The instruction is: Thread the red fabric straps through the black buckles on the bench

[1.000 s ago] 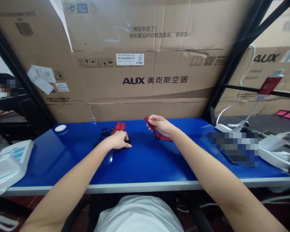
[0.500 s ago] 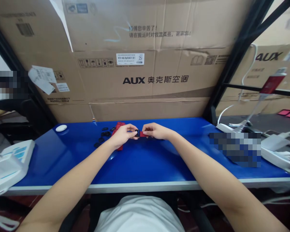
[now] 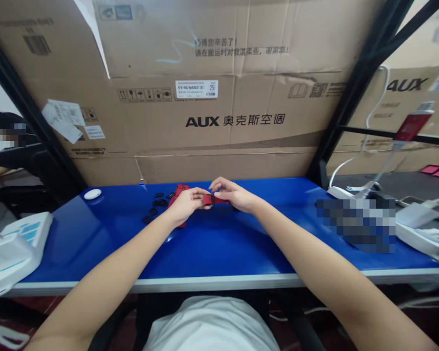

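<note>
A red strap (image 3: 208, 199) runs between my hands above the blue table, with a small black buckle (image 3: 212, 200) on it. My left hand (image 3: 186, 204) is closed on the strap left of the buckle. On the other side, my right hand (image 3: 234, 195) pinches the strap close to the buckle, its forefinger raised and bent. Behind my left hand lies a pile of red straps (image 3: 182, 189), partly hidden by that hand. Several black buckles (image 3: 160, 203) are scattered to the left of the pile.
The blue table (image 3: 219, 248) ends at a cardboard wall (image 3: 161, 170). A white round object (image 3: 92, 194) lies at its back left. White power strips stand at the left (image 3: 40, 234) and right (image 3: 417, 236), with cables. Another person (image 3: 7, 122) is at the far left.
My right hand has risen slightly and shifted left, with its fingers over the buckle. The buckle now sits a little further right, and red strap shows on both sides of it.
</note>
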The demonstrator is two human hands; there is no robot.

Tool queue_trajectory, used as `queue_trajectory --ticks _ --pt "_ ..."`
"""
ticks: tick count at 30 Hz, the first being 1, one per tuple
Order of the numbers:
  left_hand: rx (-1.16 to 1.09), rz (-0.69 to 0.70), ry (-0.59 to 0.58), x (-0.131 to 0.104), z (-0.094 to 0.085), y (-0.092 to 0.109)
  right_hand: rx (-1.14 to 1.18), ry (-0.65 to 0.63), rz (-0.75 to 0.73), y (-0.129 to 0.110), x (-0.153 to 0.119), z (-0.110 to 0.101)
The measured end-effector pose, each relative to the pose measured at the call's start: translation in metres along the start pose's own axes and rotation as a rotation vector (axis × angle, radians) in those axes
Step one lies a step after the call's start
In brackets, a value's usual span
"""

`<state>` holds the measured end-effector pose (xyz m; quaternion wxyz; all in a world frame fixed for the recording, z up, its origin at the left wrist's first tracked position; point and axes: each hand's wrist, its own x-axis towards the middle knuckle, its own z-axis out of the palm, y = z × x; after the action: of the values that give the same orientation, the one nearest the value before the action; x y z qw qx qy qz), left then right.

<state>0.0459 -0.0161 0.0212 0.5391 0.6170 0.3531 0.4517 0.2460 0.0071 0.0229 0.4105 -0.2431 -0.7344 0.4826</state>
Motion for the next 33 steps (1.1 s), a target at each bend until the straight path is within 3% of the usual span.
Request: queue_trajectory --ticks 4,8,10,14,17,23,29,33 --pt "-0.057 -0.005 0.019 -0.001 0.006 -0.001 0.130 -0.027 0.012 0.001 0.002 0.012" --pt "-0.013 0.010 0.006 -0.001 0.010 -0.003 0.214 0.012 0.038 -0.001 0.004 0.010" --pt "0.055 0.003 0.047 -0.001 0.011 -0.004 0.113 0.047 0.040 -0.004 0.004 0.006" --pt "0.193 0.004 0.117 -0.001 0.012 -0.004 -0.412 0.062 0.109 -0.012 0.002 0.001" --pt "0.213 0.005 0.147 -0.001 0.012 -0.004 -0.584 0.058 0.131 -0.013 0.002 0.003" --pt "0.150 -0.004 0.129 -0.001 0.015 -0.005 -0.616 0.057 0.103 -0.009 0.002 0.008" --pt "0.019 0.035 0.059 -0.001 0.006 -0.005 -0.243 0.074 0.146 0.000 0.003 -0.004" --pt "0.046 0.027 -0.013 0.000 0.000 -0.004 -0.585 0.208 0.088 0.015 0.002 -0.022"
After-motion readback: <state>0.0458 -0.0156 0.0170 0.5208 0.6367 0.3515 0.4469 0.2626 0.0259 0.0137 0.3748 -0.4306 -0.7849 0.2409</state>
